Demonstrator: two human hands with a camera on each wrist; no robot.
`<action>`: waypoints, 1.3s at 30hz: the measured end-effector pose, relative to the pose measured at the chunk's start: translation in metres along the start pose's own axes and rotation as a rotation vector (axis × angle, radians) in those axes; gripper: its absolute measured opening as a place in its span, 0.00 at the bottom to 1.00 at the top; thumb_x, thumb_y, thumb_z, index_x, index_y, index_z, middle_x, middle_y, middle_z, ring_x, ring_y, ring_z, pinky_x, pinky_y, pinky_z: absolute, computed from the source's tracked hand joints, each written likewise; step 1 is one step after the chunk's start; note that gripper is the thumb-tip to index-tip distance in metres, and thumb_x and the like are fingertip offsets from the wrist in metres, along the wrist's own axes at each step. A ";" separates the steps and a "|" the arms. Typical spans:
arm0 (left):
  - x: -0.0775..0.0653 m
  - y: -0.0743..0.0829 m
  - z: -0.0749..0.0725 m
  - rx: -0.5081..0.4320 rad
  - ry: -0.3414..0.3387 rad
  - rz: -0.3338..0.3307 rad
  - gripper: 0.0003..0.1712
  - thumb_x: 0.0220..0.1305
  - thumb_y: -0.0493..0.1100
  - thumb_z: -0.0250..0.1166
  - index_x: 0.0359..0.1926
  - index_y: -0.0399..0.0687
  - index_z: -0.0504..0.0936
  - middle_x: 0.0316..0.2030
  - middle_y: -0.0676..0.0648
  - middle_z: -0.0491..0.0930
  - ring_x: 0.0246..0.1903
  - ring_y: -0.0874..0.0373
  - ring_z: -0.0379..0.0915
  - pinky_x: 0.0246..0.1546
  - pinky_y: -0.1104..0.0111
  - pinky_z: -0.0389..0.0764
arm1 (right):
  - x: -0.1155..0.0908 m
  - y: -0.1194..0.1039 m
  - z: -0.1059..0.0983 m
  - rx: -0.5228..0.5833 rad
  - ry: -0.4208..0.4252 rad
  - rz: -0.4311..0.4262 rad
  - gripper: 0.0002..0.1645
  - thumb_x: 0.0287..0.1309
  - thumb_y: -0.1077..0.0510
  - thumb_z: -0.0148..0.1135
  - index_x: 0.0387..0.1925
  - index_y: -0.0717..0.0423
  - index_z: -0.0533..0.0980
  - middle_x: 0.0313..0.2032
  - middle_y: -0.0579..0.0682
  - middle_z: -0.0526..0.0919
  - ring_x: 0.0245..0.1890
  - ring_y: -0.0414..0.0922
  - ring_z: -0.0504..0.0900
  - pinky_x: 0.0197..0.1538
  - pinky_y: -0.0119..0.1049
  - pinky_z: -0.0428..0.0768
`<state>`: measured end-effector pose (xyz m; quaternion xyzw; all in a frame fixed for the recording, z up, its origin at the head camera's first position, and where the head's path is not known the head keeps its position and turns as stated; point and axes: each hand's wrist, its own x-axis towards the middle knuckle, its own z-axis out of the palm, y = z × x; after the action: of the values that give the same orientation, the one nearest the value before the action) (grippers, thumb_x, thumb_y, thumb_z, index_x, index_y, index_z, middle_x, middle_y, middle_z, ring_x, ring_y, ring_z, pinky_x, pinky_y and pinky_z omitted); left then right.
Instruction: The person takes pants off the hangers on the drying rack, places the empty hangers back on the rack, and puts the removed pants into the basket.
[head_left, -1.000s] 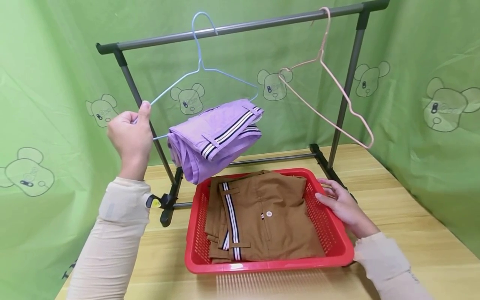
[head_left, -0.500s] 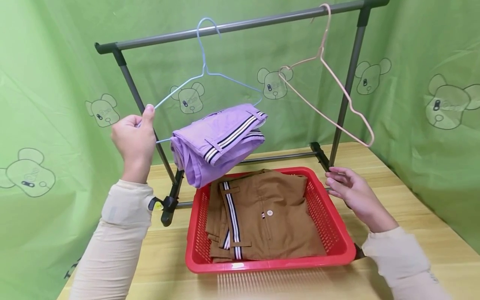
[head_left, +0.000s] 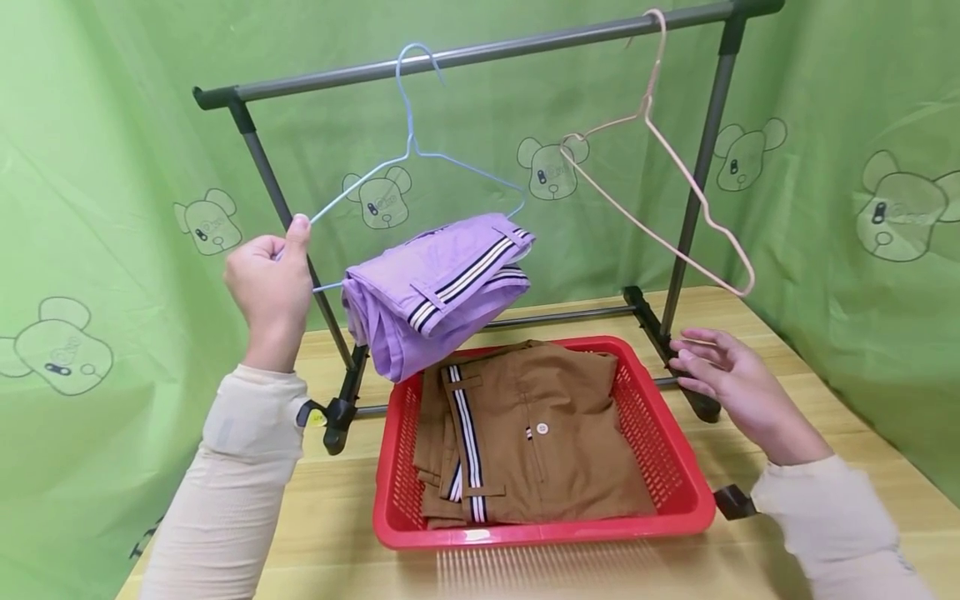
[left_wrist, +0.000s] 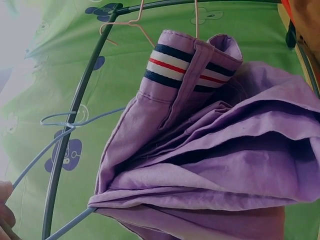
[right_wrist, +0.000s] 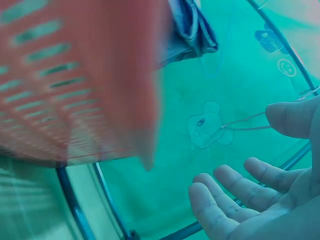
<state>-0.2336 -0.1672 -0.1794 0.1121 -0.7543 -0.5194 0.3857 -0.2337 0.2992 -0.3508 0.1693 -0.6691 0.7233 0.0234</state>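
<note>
My left hand [head_left: 268, 271] grips the left end of a blue wire hanger [head_left: 411, 142]. Folded purple trousers [head_left: 442, 283] with a striped waistband drape over the hanger's lower bar. The hanger's hook overlaps the rack's rail in the head view. In the left wrist view the trousers [left_wrist: 215, 165] fill the middle, and only a bit of the hand shows at the left edge. My right hand [head_left: 742, 383] is off to the right of the red basket [head_left: 660, 524], fingers relaxed and holding nothing. Folded brown trousers [head_left: 577, 467] lie in the basket.
A dark metal clothes rack [head_left: 525, 42] stands behind the basket on the wooden table [head_left: 337, 533]. From the rail's right part hangs a bare pink hanger [head_left: 622, 212]. Green patterned cloth [head_left: 97, 167] surrounds the table.
My right hand has come off the basket's right rim and moved right. The blue hanger with the purple trousers has dropped slightly and shifted right, still in my left hand.
</note>
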 end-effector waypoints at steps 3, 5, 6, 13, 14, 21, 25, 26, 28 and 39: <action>0.000 -0.001 0.000 -0.003 0.003 -0.006 0.27 0.60 0.60 0.66 0.13 0.52 0.71 0.11 0.56 0.66 0.15 0.62 0.59 0.18 0.71 0.62 | 0.002 -0.005 0.000 0.110 -0.034 -0.034 0.15 0.69 0.69 0.49 0.53 0.52 0.67 0.46 0.42 0.81 0.44 0.37 0.82 0.45 0.29 0.80; 0.001 -0.001 0.000 -0.012 0.005 -0.008 0.27 0.60 0.60 0.66 0.13 0.52 0.72 0.11 0.56 0.66 0.15 0.62 0.60 0.18 0.71 0.63 | 0.003 -0.008 0.001 0.173 -0.060 -0.046 0.15 0.70 0.70 0.47 0.53 0.53 0.68 0.47 0.44 0.81 0.44 0.39 0.82 0.46 0.31 0.81; 0.001 -0.001 0.001 -0.016 0.006 -0.008 0.27 0.60 0.60 0.66 0.13 0.52 0.72 0.11 0.56 0.67 0.15 0.62 0.60 0.18 0.71 0.63 | 0.003 -0.010 0.001 0.202 -0.074 -0.046 0.15 0.70 0.70 0.47 0.53 0.54 0.68 0.47 0.46 0.81 0.45 0.40 0.82 0.46 0.32 0.81; 0.001 -0.001 0.002 -0.020 -0.003 -0.032 0.27 0.60 0.60 0.67 0.13 0.52 0.71 0.11 0.56 0.66 0.15 0.62 0.59 0.16 0.71 0.62 | 0.007 -0.021 0.007 0.316 -0.156 -0.023 0.15 0.71 0.69 0.45 0.55 0.58 0.70 0.50 0.51 0.80 0.48 0.45 0.82 0.50 0.36 0.80; 0.001 -0.001 0.002 -0.018 -0.005 -0.033 0.27 0.60 0.60 0.67 0.13 0.52 0.71 0.11 0.56 0.66 0.15 0.62 0.59 0.17 0.71 0.62 | 0.007 -0.022 0.008 0.316 -0.159 -0.022 0.15 0.71 0.69 0.45 0.55 0.58 0.70 0.51 0.51 0.81 0.49 0.45 0.82 0.50 0.36 0.80; 0.000 -0.001 0.003 -0.015 -0.022 -0.033 0.27 0.60 0.60 0.66 0.13 0.51 0.70 0.11 0.56 0.66 0.14 0.62 0.59 0.17 0.71 0.62 | 0.015 -0.031 0.023 0.235 -0.156 0.003 0.14 0.71 0.68 0.46 0.55 0.57 0.67 0.50 0.48 0.81 0.48 0.43 0.82 0.49 0.34 0.80; -0.002 -0.002 0.003 0.006 -0.040 -0.018 0.28 0.61 0.61 0.65 0.13 0.51 0.70 0.10 0.56 0.65 0.13 0.62 0.57 0.15 0.71 0.61 | 0.021 -0.034 0.033 0.208 -0.170 0.023 0.13 0.71 0.66 0.47 0.55 0.58 0.65 0.50 0.47 0.81 0.48 0.43 0.82 0.49 0.34 0.80; -0.002 -0.002 0.003 0.013 -0.046 -0.011 0.29 0.61 0.62 0.65 0.13 0.50 0.70 0.09 0.56 0.64 0.12 0.63 0.57 0.14 0.71 0.60 | 0.023 -0.035 0.036 0.205 -0.171 0.034 0.13 0.71 0.66 0.47 0.55 0.59 0.64 0.50 0.47 0.80 0.48 0.43 0.82 0.49 0.34 0.80; -0.004 -0.001 0.003 0.029 -0.057 0.002 0.29 0.61 0.63 0.64 0.13 0.50 0.69 0.09 0.55 0.63 0.12 0.63 0.55 0.13 0.71 0.59 | 0.026 -0.036 0.041 0.218 -0.187 0.047 0.14 0.71 0.65 0.48 0.55 0.59 0.64 0.50 0.47 0.80 0.48 0.44 0.82 0.48 0.34 0.80; -0.011 0.000 0.006 0.071 -0.076 0.031 0.31 0.61 0.65 0.61 0.12 0.51 0.67 0.08 0.56 0.63 0.12 0.62 0.56 0.16 0.69 0.61 | 0.043 -0.044 0.070 0.243 -0.186 0.140 0.17 0.70 0.63 0.53 0.55 0.63 0.61 0.47 0.48 0.81 0.44 0.44 0.83 0.48 0.34 0.80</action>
<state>-0.2303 -0.1569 -0.1856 0.0942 -0.7879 -0.4903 0.3604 -0.2479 0.2271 -0.2932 0.1902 -0.5862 0.7798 -0.1098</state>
